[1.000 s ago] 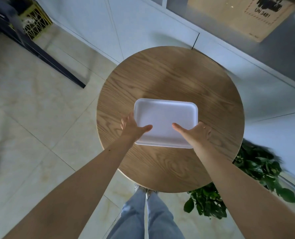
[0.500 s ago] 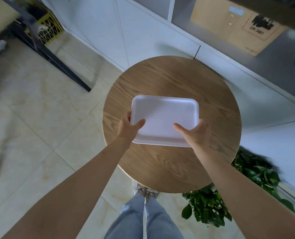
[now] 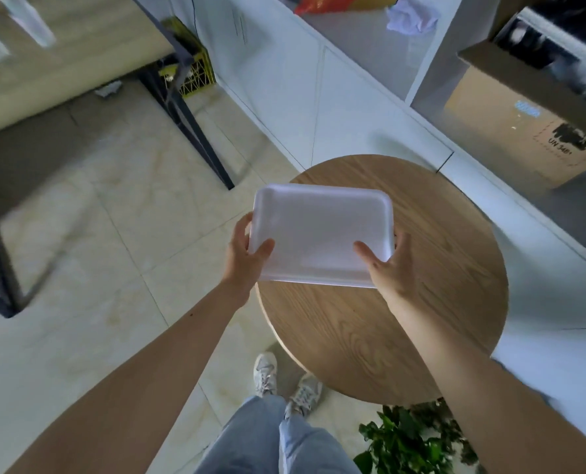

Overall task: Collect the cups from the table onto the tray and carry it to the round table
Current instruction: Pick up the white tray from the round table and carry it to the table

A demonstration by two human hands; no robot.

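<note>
Head view: both hands hold the white tray (image 3: 322,234) over the round worktop's (image 3: 438,302) left edge, left grip (image 3: 247,258) and right grip (image 3: 389,268) closed on its near corners.

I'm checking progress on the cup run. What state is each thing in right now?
Tray: empty, held in both hands, partly past the table's left edge.
Left hand: gripping the tray's left edge.
Right hand: gripping the tray's right near corner.
Round table: nothing resting on its visible top.
Cardboard box: top flap open.
Cups: none in view.
</note>
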